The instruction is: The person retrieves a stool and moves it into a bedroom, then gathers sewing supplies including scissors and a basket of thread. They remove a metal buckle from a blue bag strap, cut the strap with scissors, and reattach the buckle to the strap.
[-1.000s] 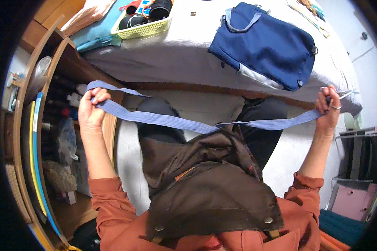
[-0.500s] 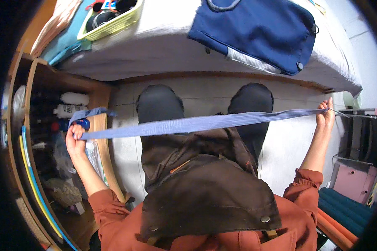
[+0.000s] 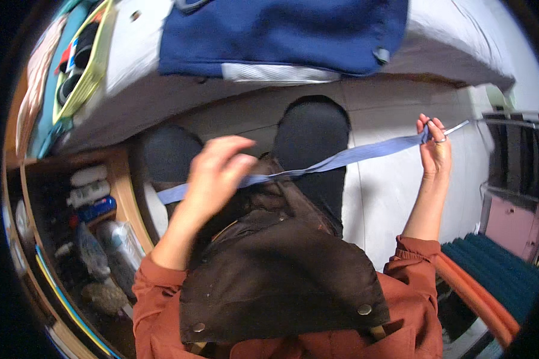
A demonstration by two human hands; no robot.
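A long blue fabric strip (image 3: 365, 154) runs slantwise across my lap, from my right hand down to a loose end left of my left hand. My right hand (image 3: 435, 148) is raised at the right, with thumb and fingers pinched on the strip's far end. A thin shiny metal piece (image 3: 458, 127) sticks out beside those fingers; whether they grip it too, I cannot tell. My left hand (image 3: 215, 178) is slightly blurred above the strip, its thumb and fingers apart. The strip passes beneath it, and part of the strip there is hidden.
A blue fabric bag (image 3: 281, 39) lies on the white-covered bed (image 3: 437, 48) ahead. A yellow-green basket (image 3: 96, 78) holds small items. An open wooden cabinet (image 3: 129, 197) with bottles stands left. At right are a pink drawer unit (image 3: 512, 224) and dark green ribbed fabric (image 3: 491, 263).
My left hand has let go of the strip's left end and moved right, over my lap. The stretched strip now sags and twists. My right hand has shifted slightly left and up; the view has turned.
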